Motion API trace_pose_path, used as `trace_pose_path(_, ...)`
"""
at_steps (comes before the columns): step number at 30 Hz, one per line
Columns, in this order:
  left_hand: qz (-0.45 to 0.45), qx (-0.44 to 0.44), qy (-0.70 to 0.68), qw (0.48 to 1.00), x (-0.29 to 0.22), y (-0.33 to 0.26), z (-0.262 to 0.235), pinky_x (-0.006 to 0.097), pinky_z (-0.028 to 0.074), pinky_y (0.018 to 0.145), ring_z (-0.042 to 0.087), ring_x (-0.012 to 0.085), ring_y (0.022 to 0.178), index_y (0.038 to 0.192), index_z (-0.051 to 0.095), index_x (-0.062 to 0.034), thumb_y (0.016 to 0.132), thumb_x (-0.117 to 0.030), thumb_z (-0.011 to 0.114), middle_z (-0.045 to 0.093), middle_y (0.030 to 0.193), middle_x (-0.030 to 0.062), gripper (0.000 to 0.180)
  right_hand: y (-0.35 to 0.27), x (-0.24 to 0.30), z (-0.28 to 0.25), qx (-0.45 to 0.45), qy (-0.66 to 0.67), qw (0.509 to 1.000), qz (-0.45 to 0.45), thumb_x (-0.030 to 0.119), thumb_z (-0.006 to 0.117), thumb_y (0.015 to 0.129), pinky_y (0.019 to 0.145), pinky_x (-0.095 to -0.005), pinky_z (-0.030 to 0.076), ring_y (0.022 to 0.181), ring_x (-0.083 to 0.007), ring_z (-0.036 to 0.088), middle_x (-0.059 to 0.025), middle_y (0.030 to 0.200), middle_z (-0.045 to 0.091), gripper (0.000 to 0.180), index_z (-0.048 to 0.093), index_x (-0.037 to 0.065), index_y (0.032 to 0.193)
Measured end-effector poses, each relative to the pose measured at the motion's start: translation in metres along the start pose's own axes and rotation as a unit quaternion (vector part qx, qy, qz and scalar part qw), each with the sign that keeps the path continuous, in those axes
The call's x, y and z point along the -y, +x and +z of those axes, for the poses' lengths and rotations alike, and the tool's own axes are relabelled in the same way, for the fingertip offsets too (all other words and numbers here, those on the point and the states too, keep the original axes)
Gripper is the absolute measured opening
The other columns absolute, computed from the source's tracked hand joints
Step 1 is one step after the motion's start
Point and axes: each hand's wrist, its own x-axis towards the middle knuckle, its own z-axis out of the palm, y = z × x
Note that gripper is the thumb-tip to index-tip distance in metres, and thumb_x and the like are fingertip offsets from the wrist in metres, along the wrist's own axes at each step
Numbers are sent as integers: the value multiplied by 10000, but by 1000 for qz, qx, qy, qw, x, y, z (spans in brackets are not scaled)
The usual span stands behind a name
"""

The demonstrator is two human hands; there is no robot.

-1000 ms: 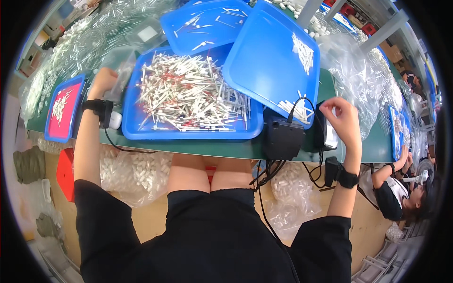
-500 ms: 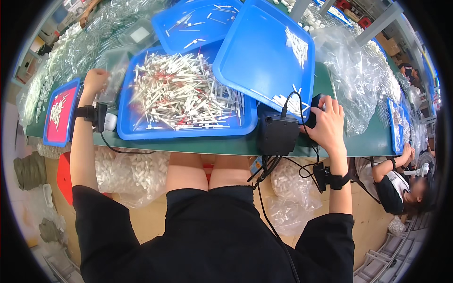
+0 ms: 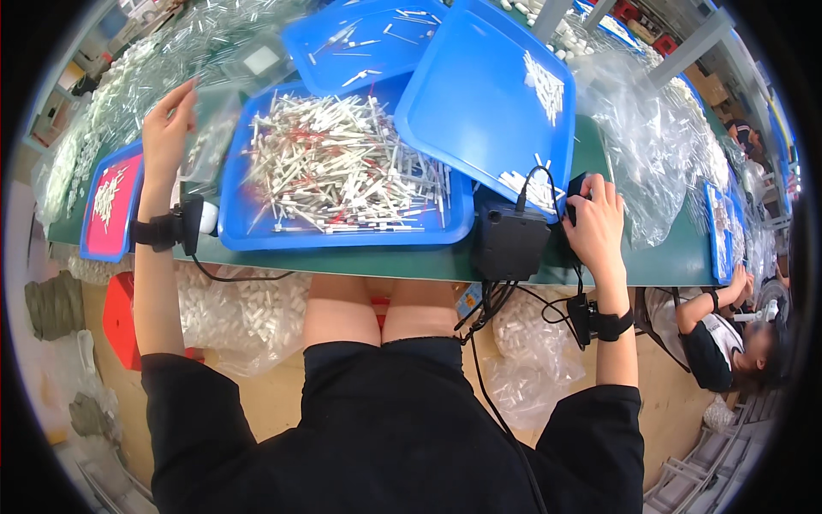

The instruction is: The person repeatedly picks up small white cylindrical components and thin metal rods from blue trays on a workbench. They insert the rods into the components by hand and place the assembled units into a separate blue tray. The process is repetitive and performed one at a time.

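Observation:
My left hand (image 3: 167, 120) is stretched out flat with nothing in it, over a clear plastic bag (image 3: 208, 141) lying left of the big blue tray (image 3: 257, 236). That tray is heaped with thin white sticks (image 3: 342, 171), some with red marks. My right hand (image 3: 597, 224) is closed on a small black device (image 3: 578, 187) at the table's front edge. The device sits just right of a black box (image 3: 511, 242) with a cable. Both wrists wear black bands.
A second blue tray (image 3: 479, 94) leans tilted over the big one, with small white pieces on it. A third blue tray (image 3: 360, 43) lies behind. A small red-lined tray (image 3: 107, 201) sits far left. Clear bags (image 3: 651, 146) cover the green table (image 3: 676, 257). Another person (image 3: 728, 334) sits at right.
My left hand rose from the tray's left edge forward over the clear bag and spread flat. My right hand came down from open air onto the small black device and closed on it.

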Motion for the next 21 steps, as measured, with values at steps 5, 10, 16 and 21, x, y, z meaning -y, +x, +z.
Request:
trace_pose_path(5,24,58,-103,993,-70,-36,20,184,449,615,570,60,666,1079,668,-21,862,-117,612,667,816,24,244,9,8,1,20,-25,999,37,121,682,624,687,-371,391,860,-251,497,-63,866,499,66,663,72,663)
trace_pose_path(10,41,137,-206,968,-123,-82,38,209,491,682,603,84,754,1006,666,13,839,-7,616,669,871,52,175,11,4,7,48,-32,995,77,125,692,643,753,-391,414,914,-284,505,-93,905,502,69,667,74,682)
trace_pose_path(16,134,165,-153,965,-152,-118,47,217,476,734,583,111,849,968,642,43,806,107,597,596,944,78,180,5,0,-1,78,-13,992,102,146,716,650,780,-394,411,938,-284,498,-89,923,498,83,695,113,724)
trace_pose_path(21,98,176,-162,966,-145,-125,48,216,475,733,584,113,842,968,631,49,799,119,594,594,948,85,187,2,-12,6,37,-11,992,120,136,735,605,764,-386,413,961,-275,499,-69,968,500,147,730,140,752)
